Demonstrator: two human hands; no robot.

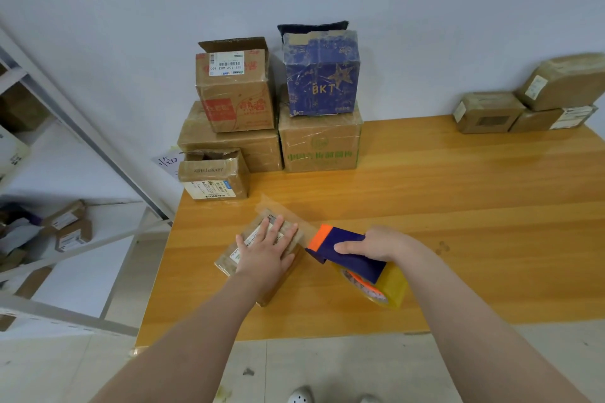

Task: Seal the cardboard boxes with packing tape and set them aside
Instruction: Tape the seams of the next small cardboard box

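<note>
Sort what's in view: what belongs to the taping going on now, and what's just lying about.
In use: left hand, flat on the small box; right hand, gripping the tape dispenser.
Lying about: blue BKT box; stacked boxes by the wall; parcels at far right; shelf boxes.

A blue-and-orange tape dispenser (347,250) carries yellowish tape; a blue box (322,82) bears gold stars; the table (458,206) is orange-brown wood grain.
</note>
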